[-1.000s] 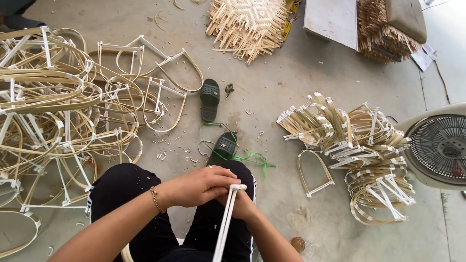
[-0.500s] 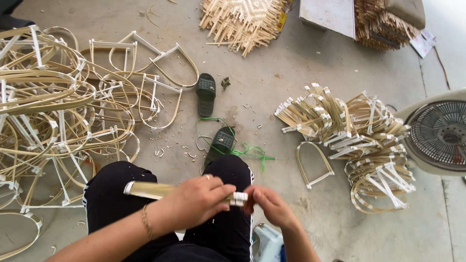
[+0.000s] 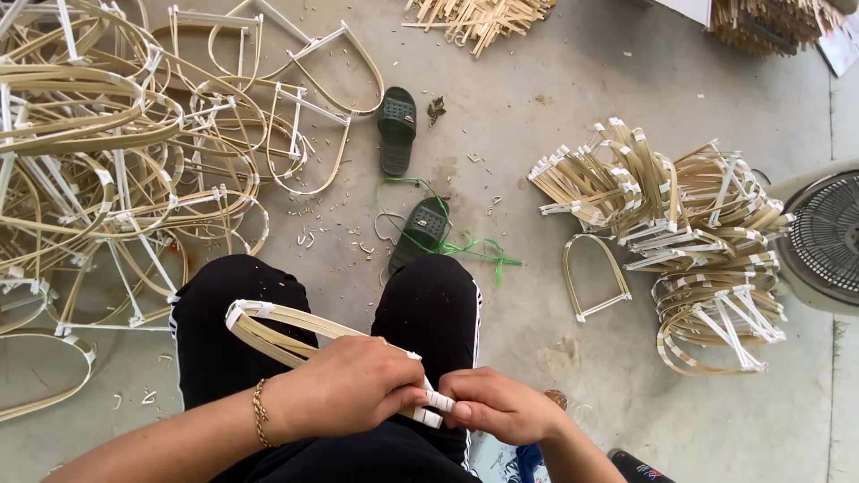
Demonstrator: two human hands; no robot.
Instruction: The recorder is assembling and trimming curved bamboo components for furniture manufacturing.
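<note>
We see two hands at work over the lap, both closed on one bamboo frame (image 3: 295,333). The left hand (image 3: 344,386) wraps around the frame's middle, fingers curled tight; a bracelet (image 3: 260,413) sits at that wrist. The right hand (image 3: 497,404) pinches the frame's near end, where white tape bands (image 3: 436,407) bind the strips. The frame lies across the knees, its far taped corner pointing left above the left thigh.

On the concrete floor (image 3: 537,107) we count two dark sandals: one (image 3: 396,130) lying farther off, one (image 3: 422,231) just beyond the knees, with a green cord (image 3: 474,249) beside it. One single arched frame (image 3: 595,277) lies apart, near the right-hand heap (image 3: 689,233). The left-hand heap (image 3: 107,170) is larger; frames in both are too tangled to count. One fan (image 3: 828,237) stands at the right edge. Loose sticks (image 3: 483,13) lie at the top.
</note>
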